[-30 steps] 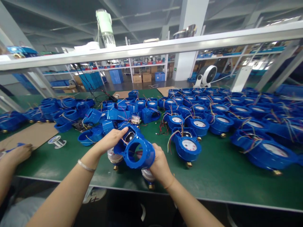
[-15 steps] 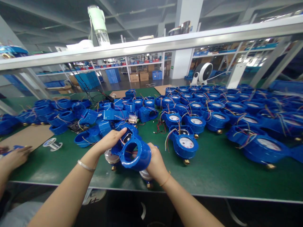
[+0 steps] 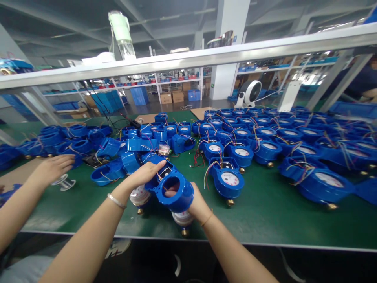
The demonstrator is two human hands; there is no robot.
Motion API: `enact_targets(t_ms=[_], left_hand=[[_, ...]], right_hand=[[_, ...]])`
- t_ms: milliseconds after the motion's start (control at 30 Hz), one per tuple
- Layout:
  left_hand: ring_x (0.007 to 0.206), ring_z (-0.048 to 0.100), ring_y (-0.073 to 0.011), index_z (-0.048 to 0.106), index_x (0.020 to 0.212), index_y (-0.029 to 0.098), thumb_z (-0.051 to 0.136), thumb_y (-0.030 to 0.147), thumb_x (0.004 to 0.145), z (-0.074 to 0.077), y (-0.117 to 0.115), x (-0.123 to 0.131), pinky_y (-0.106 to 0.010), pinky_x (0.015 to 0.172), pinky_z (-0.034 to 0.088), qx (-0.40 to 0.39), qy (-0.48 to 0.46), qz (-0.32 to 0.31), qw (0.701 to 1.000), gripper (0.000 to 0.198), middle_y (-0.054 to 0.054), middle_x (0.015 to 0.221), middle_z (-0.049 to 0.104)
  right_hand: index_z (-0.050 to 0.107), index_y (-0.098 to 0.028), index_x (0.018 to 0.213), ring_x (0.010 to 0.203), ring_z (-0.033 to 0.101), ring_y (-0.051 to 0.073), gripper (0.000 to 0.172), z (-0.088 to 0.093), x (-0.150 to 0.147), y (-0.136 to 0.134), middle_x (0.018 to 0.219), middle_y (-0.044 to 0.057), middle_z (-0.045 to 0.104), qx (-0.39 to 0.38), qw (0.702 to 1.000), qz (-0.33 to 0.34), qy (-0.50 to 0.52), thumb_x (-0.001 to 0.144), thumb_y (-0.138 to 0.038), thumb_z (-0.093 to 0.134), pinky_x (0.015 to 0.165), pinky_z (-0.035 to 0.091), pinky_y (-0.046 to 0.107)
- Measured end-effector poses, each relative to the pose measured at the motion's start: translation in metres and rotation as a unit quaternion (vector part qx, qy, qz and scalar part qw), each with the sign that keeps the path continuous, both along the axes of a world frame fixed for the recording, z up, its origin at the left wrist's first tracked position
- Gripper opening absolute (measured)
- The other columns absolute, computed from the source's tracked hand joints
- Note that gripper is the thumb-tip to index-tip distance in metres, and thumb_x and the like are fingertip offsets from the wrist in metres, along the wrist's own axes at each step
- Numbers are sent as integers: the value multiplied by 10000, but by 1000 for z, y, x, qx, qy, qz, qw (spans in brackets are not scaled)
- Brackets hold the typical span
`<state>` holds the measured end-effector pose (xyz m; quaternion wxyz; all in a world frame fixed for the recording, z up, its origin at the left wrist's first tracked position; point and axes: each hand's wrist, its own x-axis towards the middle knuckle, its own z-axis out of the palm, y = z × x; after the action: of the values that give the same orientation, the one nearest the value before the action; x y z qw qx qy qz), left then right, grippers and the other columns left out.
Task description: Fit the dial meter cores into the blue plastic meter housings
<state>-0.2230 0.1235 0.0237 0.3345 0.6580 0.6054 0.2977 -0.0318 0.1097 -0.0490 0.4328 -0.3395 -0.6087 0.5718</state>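
Observation:
Between my two hands is a blue plastic water meter housing point(image 3: 178, 200), tilted, with a round open ring facing me and a square compartment behind it. My left hand point(image 3: 147, 173) grips the compartment end, thumb along its edge. Fingers of my right hand point(image 3: 198, 202) wrap the ring's right side, some reaching inside it. Just under the ring stands a water meter body point(image 3: 183, 220) with a brass fitting, partly hidden by the housing. Another meter body point(image 3: 140, 196) stands to its left, below my left hand.
Rows of assembled blue meters point(image 3: 228, 181) with loose wires fill the right side. Blue housings point(image 3: 107, 173) are piled at left, near a solder wire spool point(image 3: 64, 182). A co-worker's hand point(image 3: 55, 169) reaches in there. A white shelf beam point(image 3: 182, 59) crosses above the green bench point(image 3: 265, 220).
The housing in my hands has shifted slightly right, over the right-hand meter body. The co-worker's hand has come forward from the left edge to above the spool.

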Motion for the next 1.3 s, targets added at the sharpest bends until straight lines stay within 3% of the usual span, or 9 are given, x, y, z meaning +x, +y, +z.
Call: enact_targets(t_ms=[133, 233, 400, 500, 633, 867, 1100, 1200, 1300], left_hand=[[538, 455, -129, 569, 508, 173, 404, 661, 858, 4, 5, 3, -263, 572, 380, -24, 28, -28, 999, 623, 11, 528, 584], [535, 426, -132, 540, 510, 177, 369, 707, 841, 0, 14, 1, -274, 561, 368, -36, 61, -47, 996, 648, 6, 536, 556], [502, 341, -127, 408, 482, 201, 370, 769, 799, -10, 29, -1, -291, 524, 303, -40, 103, -65, 992, 652, 20, 500, 439], [475, 309, -123, 337, 458, 213, 373, 797, 774, -12, 34, 5, -294, 498, 256, -40, 130, -85, 987, 665, 27, 472, 363], [443, 291, -118, 397, 435, 204, 379, 807, 764, -9, 38, 19, -294, 468, 224, -47, 150, -115, 981, 687, 22, 450, 364], [430, 364, -122, 513, 420, 179, 446, 821, 718, -3, 51, 46, -284, 443, 243, -46, 189, -162, 967, 711, -7, 439, 463], [442, 403, -125, 590, 472, 169, 552, 783, 684, -25, 60, 61, -266, 438, 266, -26, 192, -170, 966, 651, 6, 437, 475], [557, 527, -166, 685, 629, 169, 488, 759, 755, -26, 56, 53, -268, 527, 385, 14, 157, -146, 977, 634, -15, 583, 617], [911, 612, -230, 716, 956, 167, 345, 640, 894, -18, 40, 38, -316, 847, 443, 108, 125, -62, 984, 605, -74, 983, 712]], right_hand=[[736, -140, 802, 790, 667, 254, 351, -3, 9, -4, 835, 81, 751, -18, 1000, -4, 15, 667, -462, 771, 780, 531, 389], [704, -153, 845, 840, 666, 248, 362, -8, 15, -11, 856, 70, 745, -71, 993, -61, 78, 682, -472, 755, 825, 525, 380], [535, -187, 1217, 962, 670, 244, 613, -9, 22, -24, 1027, 108, 712, -185, 950, -154, 197, 798, -634, 568, 883, 525, 380], [441, -183, 1347, 1109, 610, 252, 715, -4, 28, -30, 1176, 130, 653, -141, 969, -147, 143, 805, -629, 572, 974, 482, 386], [354, -190, 1434, 1233, 523, 285, 826, -3, 32, -34, 1340, 143, 541, -79, 987, -116, 84, 757, -553, 659, 1061, 417, 445], [380, -222, 1443, 1389, 346, 282, 668, -21, 25, -49, 1503, 83, 380, -32, 981, -188, 28, 838, -456, 539, 1179, 277, 459], [197, -242, 1516, 1461, 192, 270, 714, -44, 9, -75, 1589, 58, 188, -49, 975, -218, 15, 897, -482, 460, 1206, 199, 499], [202, -249, 1516, 1467, 188, 261, 723, -46, 14, -73, 1592, 51, 202, -60, 975, -213, 18, 899, -512, 473, 1208, 205, 478], [266, -222, 1498, 1471, 176, 235, 703, -42, 24, -58, 1585, 50, 233, -48, 975, -217, 30, 900, -531, 470, 1224, 154, 449]])
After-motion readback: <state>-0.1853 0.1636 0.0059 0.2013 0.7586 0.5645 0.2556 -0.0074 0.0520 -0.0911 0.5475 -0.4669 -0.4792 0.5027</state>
